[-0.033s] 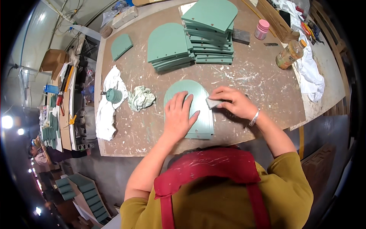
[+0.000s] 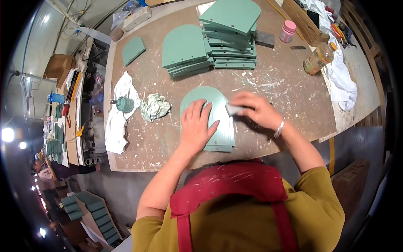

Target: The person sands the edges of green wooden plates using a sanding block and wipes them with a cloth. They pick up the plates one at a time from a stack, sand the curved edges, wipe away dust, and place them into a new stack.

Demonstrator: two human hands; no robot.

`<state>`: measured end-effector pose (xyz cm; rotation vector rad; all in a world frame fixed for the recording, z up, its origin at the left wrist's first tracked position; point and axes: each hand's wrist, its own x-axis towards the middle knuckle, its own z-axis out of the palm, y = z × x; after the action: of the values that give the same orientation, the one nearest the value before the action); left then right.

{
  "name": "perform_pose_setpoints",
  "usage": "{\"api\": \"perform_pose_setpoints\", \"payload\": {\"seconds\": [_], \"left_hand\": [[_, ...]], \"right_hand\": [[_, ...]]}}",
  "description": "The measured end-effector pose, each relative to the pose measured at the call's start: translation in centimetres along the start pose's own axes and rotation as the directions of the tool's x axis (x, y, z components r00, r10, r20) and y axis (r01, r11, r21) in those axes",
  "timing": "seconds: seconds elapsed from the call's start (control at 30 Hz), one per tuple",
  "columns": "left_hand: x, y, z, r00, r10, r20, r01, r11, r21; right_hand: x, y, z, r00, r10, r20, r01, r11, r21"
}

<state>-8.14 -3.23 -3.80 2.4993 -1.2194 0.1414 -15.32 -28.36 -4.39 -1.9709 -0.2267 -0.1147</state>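
Note:
My left hand [image 2: 195, 128] lies flat with its fingers spread on a green arched panel [image 2: 216, 136], pressing it to the table. Another panel's edge shows beneath, slightly offset. In my right hand [image 2: 259, 111] a small pale-grey sanding block [image 2: 233, 109] is pinched between thumb and fingers, touching or very near the panel's right edge. The fingers of this hand are a little blurred. Beyond my hands stand a lower pile of green arched panels [image 2: 184, 44] and a taller stack [image 2: 231, 17]. A single smaller green panel [image 2: 134, 51] rests at the far left.
On the left are a crumpled cloth [image 2: 155, 107], a green-stained container [image 2: 124, 104] and a white cloth [image 2: 117, 132]. A dark block [image 2: 265, 39], a pink bottle [image 2: 287, 31] and a drink bottle [image 2: 320, 59] stand far right. Another person [image 2: 46, 170] is in the left background.
My right hand and the sanding block have shifted very slightly away from me along the panel's right edge. The left hand stays in place on the panel.

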Motion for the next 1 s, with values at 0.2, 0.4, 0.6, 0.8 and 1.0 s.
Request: {"api": "perform_pose_setpoints", "payload": {"seconds": [0.2,0.4,0.6,0.8,1.0], "left_hand": [[0.0,0.1,0.0,1.0,0.017,-0.004,-0.017,1.0,0.012],[-0.5,-0.3,0.3,1.0,0.005,-0.03,-0.005,1.0,0.013],[0.9,-2.0,-1.5,0.986,0.1,0.134,-0.107,0.993,0.041],[0.7,-2.2,-1.0,0.984,0.172,0.057,-0.177,0.978,0.108],[0.7,-2.1,-1.0,0.986,0.133,0.098,-0.142,0.986,0.09]], "right_hand": [[0.4,0.0,2.5,0.977,-0.016,-0.214,0.015,1.0,-0.003],[-5.6,-3.2,4.2,0.992,0.061,-0.112,-0.06,0.998,0.011],[-1.3,-2.6,3.0,0.961,-0.013,-0.275,0.002,0.999,-0.038],[-3.9,-1.4,4.5,0.969,0.052,-0.243,-0.074,0.994,-0.081],[-3.6,-3.6,3.8,0.937,-0.038,-0.347,0.005,0.995,-0.096]]}}
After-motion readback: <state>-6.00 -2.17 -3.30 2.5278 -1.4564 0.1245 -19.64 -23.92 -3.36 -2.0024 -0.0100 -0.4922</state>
